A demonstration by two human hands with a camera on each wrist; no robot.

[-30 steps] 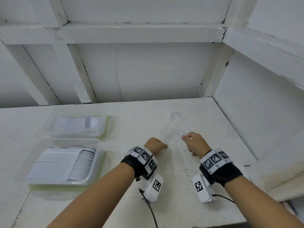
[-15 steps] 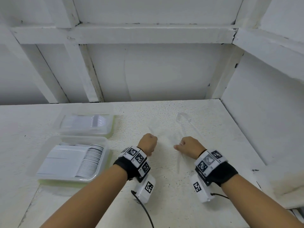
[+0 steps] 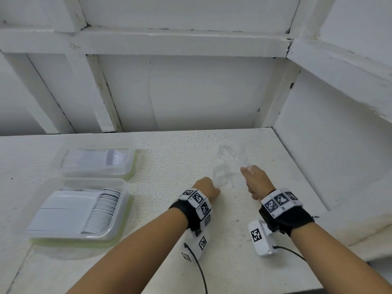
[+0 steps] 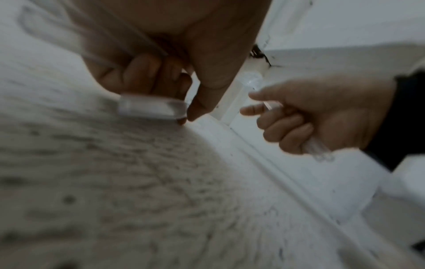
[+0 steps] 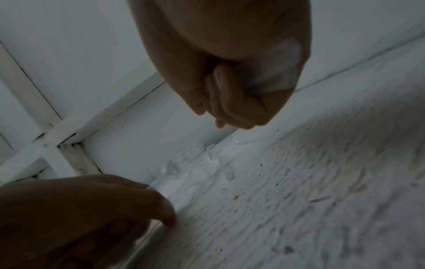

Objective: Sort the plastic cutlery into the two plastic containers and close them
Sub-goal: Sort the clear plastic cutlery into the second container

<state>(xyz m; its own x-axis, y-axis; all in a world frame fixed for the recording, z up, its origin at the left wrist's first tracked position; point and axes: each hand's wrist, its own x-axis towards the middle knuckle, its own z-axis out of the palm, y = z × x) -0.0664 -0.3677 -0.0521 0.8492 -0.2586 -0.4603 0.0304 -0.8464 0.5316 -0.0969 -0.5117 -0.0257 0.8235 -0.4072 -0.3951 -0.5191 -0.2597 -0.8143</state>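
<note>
Near the left edge of the speckled white surface (image 3: 169, 158) sit two clear rectangular plastic containers with pale green bases: the nearer one (image 3: 80, 211) holds a packed row of white plastic spoons, the one behind it (image 3: 97, 163) more white cutlery. Toward the middle, the left hand (image 3: 206, 187) has its grip curled round a clear plastic utensil (image 4: 151, 108). Just beside it, the right hand (image 3: 257, 181) has its grip closed on several clear plastic utensils (image 3: 233, 154) that fan toward the far right corner.
</note>
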